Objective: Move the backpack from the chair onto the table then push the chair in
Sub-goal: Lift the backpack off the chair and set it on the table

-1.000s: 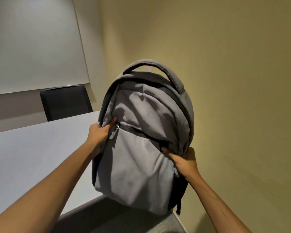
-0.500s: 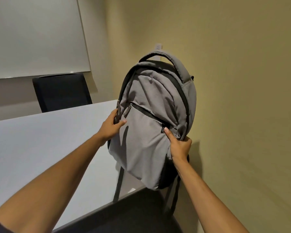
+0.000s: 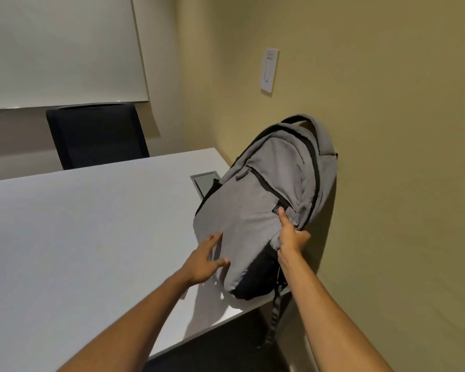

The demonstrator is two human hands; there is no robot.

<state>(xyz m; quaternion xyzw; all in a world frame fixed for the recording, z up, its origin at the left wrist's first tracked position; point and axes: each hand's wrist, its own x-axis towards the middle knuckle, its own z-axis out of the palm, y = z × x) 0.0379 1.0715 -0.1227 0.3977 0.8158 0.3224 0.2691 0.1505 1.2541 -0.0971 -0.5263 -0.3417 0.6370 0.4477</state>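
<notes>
The grey backpack (image 3: 255,210) with black trim rests on the right end of the white table (image 3: 78,232), its top leaning against the yellow wall. My right hand (image 3: 290,237) grips the fabric at its right side, thumb up by the front zip. My left hand (image 3: 204,259) has its fingers spread, touching the bag's lower left edge without holding it. A black strap (image 3: 275,315) dangles over the table's near edge. The dark chair seat (image 3: 226,350) shows just below that edge, partly hidden by my arms.
A second black chair (image 3: 97,135) stands at the table's far side below a whiteboard (image 3: 59,49). A metal cable hatch (image 3: 203,182) sits in the tabletop, partly under the bag. A white wall switch (image 3: 269,71) hangs on the yellow wall at right.
The backpack came down from mid-air onto the table's right end and tipped against the wall. My left hand let go of its side and opened near the bag's lower edge.
</notes>
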